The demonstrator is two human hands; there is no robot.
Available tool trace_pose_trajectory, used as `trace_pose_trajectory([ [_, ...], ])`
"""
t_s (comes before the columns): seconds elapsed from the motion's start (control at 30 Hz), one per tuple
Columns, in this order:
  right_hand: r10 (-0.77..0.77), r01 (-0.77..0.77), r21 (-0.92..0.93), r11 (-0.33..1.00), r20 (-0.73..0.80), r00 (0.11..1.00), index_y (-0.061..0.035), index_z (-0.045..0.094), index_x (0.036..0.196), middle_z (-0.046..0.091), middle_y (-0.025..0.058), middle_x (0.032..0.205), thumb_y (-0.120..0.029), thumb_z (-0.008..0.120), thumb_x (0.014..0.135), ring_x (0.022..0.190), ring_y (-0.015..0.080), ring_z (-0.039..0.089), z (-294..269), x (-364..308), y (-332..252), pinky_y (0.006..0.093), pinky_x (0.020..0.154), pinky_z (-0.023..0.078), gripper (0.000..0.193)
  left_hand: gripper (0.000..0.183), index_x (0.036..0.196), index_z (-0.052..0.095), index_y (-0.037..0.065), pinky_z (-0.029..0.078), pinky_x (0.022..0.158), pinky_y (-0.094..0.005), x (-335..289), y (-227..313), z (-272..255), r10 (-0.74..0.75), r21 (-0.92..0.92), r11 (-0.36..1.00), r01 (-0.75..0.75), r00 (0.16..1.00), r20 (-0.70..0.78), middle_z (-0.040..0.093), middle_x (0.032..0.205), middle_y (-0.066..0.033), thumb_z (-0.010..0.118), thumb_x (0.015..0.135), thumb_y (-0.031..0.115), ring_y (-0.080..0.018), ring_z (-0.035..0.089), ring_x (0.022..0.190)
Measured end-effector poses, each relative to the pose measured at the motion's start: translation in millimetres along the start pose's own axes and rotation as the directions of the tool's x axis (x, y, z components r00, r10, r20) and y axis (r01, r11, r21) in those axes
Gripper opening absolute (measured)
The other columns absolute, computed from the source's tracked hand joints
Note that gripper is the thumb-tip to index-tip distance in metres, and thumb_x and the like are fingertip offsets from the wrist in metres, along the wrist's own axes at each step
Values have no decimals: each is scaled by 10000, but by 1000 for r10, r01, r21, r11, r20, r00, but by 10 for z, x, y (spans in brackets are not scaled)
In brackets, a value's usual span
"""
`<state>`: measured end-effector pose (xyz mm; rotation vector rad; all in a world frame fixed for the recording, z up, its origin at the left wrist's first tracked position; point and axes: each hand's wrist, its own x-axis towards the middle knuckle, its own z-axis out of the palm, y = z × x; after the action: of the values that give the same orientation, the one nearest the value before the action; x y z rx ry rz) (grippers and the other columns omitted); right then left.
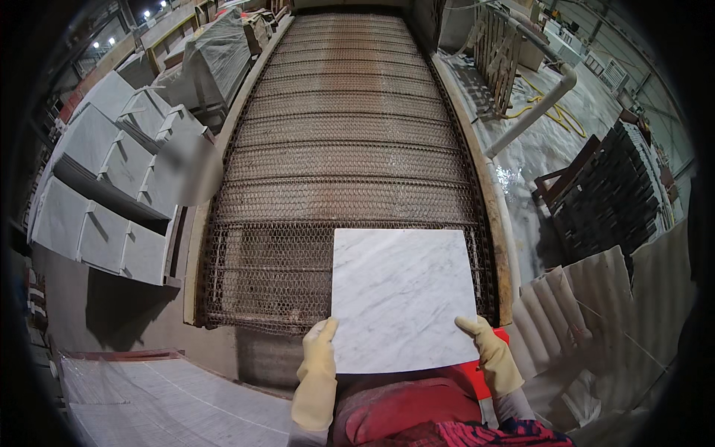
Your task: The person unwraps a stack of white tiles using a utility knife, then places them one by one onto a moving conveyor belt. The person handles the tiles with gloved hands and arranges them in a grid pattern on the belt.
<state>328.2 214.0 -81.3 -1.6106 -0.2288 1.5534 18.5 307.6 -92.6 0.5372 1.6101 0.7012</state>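
Observation:
A square white marble tile (402, 298) with grey veins is held flat between my two hands, over the near end of a wire-mesh conveyor belt (339, 164). My left hand (319, 357), in a cream rubber glove, is closed on the tile's left edge with the thumb on top. On the opposite edge, my right hand (491, 354) grips in the same way, in a matching glove. The fingers beneath the tile are hidden. Its far part overlaps the belt's right half, while its near edge reaches back toward my red apron (406, 410).
Stacked pale tiles (100, 238) with spacer strips stand left of the conveyor. Plastic-wrapped tiles (179, 395) lie at the near left. Right of the belt are a pipe (532, 115), a yellow hose (558, 115), a dark stack (611, 194) and corrugated sheets (611, 305).

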Motion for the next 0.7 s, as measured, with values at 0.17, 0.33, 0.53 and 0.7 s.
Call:
trace_pose_trajectory([
  [0.17,20,-19,26,999,-32,999,6,643,1171,698,78,1064,-198,695,884,937,178,671,-163,193,31,320,857,522,356,372,1169,686,12,409,930,-277,389,-436,178,-1,-153,988,18,994,109,682,1058,-21,691,914,283,-133,567,1008],
  [0.33,-15,13,-28,1000,-57,998,19,602,1239,690,97,1099,-171,649,906,990,200,666,-245,297,47,336,883,524,386,363,1188,671,9,420,932,-277,518,-684,211,38,-122,992,-23,992,122,691,1064,-23,690,920,253,-127,578,998],
  [0.53,21,-28,-25,999,-246,969,3,642,1160,703,81,1032,-261,651,952,907,185,670,-522,580,244,338,820,526,336,360,1216,647,-5,481,846,-270,501,-1021,212,1,-440,890,116,966,257,689,1068,-60,676,937,221,-140,623,980],
  [0.7,41,-84,-134,987,-297,954,-50,642,949,617,7,730,-323,653,951,610,137,569,-702,688,327,296,568,457,274,426,1257,526,-72,615,718,-420,166,-1019,52,-191,-360,886,292,937,291,680,1070,-225,566,999,265,-348,711,864],
])
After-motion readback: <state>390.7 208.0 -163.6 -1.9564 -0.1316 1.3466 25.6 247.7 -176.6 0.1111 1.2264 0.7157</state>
